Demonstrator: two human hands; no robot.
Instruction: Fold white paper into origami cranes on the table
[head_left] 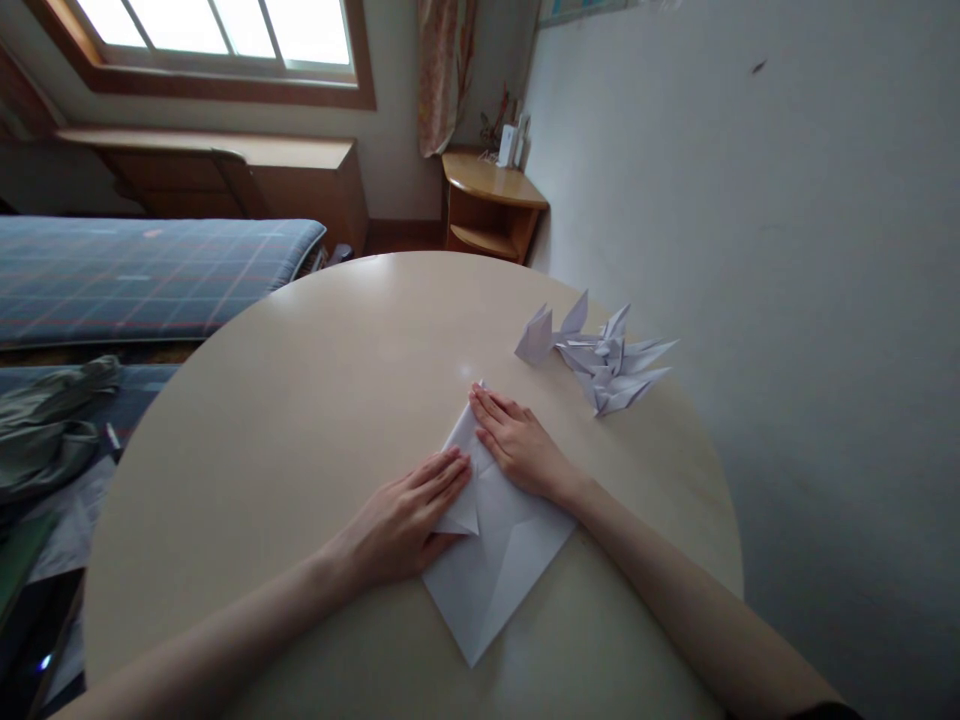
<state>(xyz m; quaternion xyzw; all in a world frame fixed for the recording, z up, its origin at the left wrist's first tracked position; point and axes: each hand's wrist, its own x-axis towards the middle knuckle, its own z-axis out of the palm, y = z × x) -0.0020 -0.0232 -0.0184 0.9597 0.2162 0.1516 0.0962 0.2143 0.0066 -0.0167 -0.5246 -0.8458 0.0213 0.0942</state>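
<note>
A white sheet of paper, partly folded, lies on the round beige table near its front edge. My left hand rests flat on the sheet's left side, fingers stretched out over a folded flap. My right hand lies flat on the sheet's upper corner, fingers extended and pressing the paper down. Neither hand grips anything.
A small pile of folded white paper cranes sits on the table to the right, close to the white wall. A bed with a plaid blue cover stands at the left, and a wooden corner shelf stands beyond the table.
</note>
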